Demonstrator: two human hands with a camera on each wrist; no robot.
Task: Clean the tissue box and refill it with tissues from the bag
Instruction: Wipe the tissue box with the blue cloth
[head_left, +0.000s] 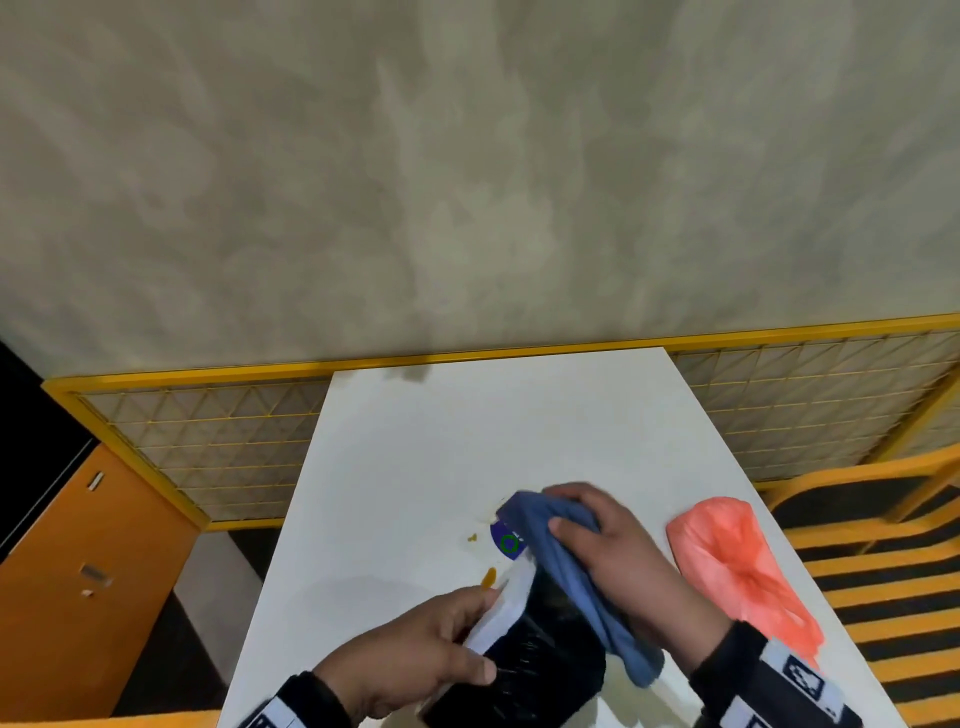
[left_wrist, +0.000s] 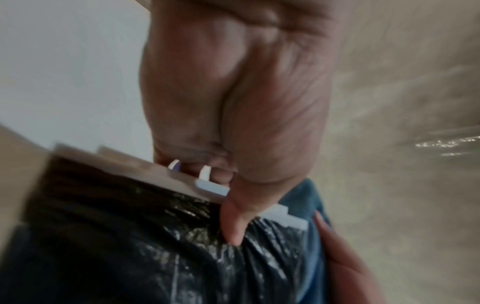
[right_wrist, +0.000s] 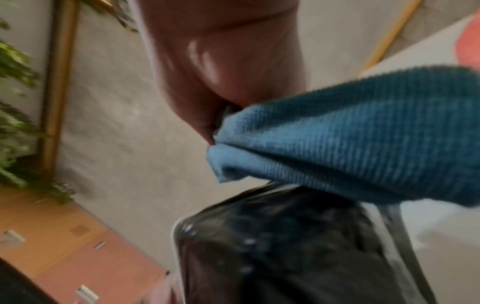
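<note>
A tissue box with a shiny black top and white sides lies near the front edge of the white table. My left hand grips its near left edge, thumb on the black top. My right hand holds a bunched blue cloth against the box's far right side. In the right wrist view the blue cloth drapes over the black box. A pink plastic bag lies on the table to the right.
Small orange-yellow stains mark the table left of the box. A yellow wire fence runs behind the table, an orange cabinet stands at the left, and yellow and black striped seating at the right.
</note>
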